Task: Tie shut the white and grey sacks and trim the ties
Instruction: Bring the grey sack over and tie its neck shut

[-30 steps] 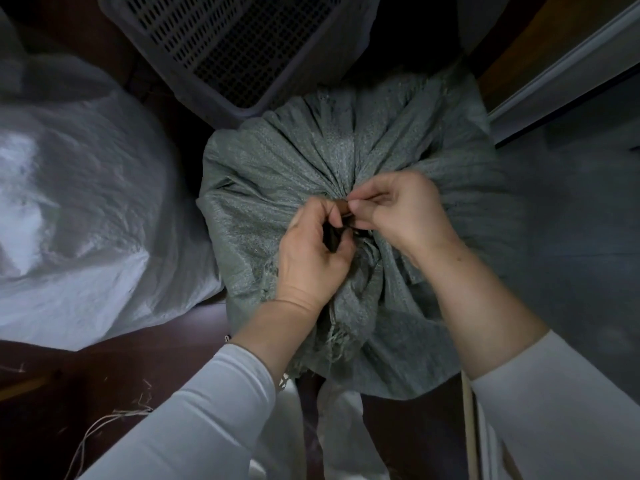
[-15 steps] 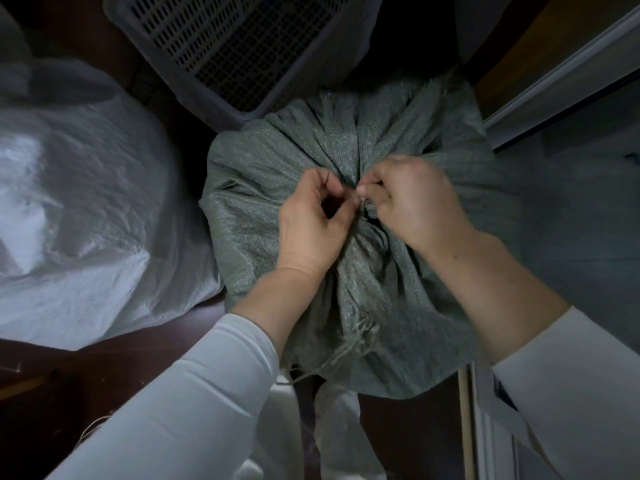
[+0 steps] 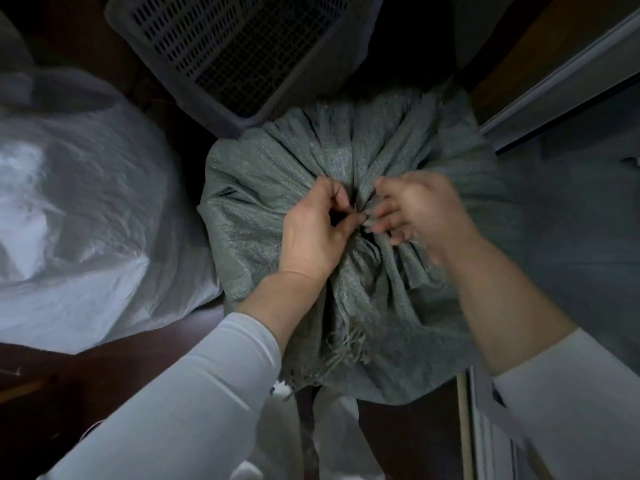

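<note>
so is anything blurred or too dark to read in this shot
Head view: the right hand is smeared by motion blur, its fingers hard to read; the left hand, pinching the grey sack at its gathered neck, is sharper. Head view: light is dim, the floor nearly black, while the white sack shows a bright washed-out patch.

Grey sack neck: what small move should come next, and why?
Probably close the right hand on the tie end at the neck and pull it snug. The left hand pinches the gathered neck of the grey sack, but the right hand's fingers look spread and blurred, gripping nothing I can see. The tie itself is too small to make out.
</note>
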A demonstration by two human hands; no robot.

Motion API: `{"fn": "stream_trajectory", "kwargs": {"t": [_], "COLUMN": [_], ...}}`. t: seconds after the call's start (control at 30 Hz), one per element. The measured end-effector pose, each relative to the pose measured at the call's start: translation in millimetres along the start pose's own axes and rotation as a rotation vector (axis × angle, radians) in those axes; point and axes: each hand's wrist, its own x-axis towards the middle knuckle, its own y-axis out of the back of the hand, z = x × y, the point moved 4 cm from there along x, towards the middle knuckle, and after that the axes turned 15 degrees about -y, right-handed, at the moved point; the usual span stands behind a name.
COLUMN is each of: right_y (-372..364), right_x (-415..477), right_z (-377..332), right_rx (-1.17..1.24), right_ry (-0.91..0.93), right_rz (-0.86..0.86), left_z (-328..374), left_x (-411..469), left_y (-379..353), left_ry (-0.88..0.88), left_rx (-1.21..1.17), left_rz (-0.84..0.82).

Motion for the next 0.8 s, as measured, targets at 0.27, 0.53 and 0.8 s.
{"fn": "stream_trajectory", "kwargs": {"t": [0.27,0.53,0.8], "right_y": [-10.0,-10.5,-14.7], "right_x": [-3.4,-1.4,-10.2], "right_z": [-12.2,-11.2,-6.0], "right_rx": [-0.375,-0.431,-0.422], "right_ry": [-0.192,-0.326,-0.036], "right_rz": [-0.184,-0.310,-0.181], "left_z": [-0.2,-1.8,-4.9], "left_x": [-1.2,-4.4,-7.2], "left_y": [0.6,0.7,8.4], "left_ry": [-0.027,-0.019,0.254], "left_rx": [0.010,-0.013,-0.302], "left_rz": [0.042,-0.015,0.022]}}
